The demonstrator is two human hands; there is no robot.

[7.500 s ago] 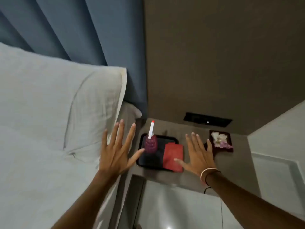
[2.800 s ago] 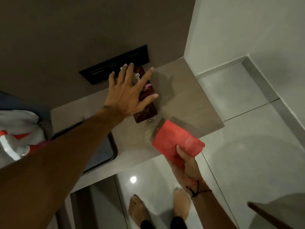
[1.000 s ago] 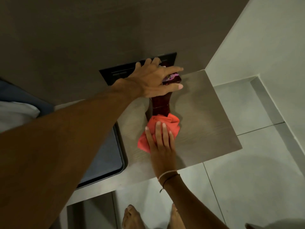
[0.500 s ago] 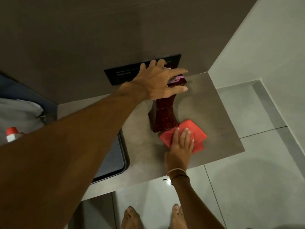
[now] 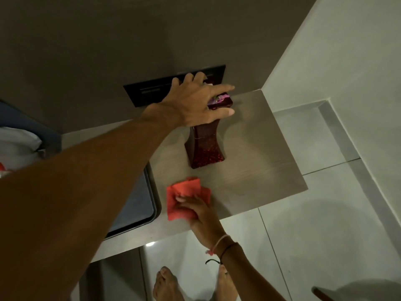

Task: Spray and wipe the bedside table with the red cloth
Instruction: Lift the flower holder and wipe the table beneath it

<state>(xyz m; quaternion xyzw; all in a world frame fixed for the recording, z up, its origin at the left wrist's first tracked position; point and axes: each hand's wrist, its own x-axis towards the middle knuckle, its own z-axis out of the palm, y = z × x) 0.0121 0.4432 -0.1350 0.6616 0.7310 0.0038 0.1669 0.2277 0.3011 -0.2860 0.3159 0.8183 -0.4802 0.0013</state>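
Note:
The red cloth [image 5: 184, 196] lies crumpled on the wood-grain bedside table [image 5: 260, 161], near its front edge. My right hand [image 5: 199, 213] presses down on the cloth's lower right part. My left hand [image 5: 199, 103] reaches across and grips the top of a dark red glittery vase [image 5: 206, 148], which leans off the tabletop towards the wall. The spray bottle shows only as a red-and-white scrap [image 5: 2, 168] at the far left edge.
A black tray [image 5: 138, 205] sits on the table left of the cloth, half hidden by my left arm. A black switch panel [image 5: 149, 92] is set in the brown wall behind. White pillow at left; glossy tiled floor and my bare feet below.
My right hand has slid the red cloth leftward and nearer the table's front edge, away from the vase base. My left hand keeps its hold on the vase top.

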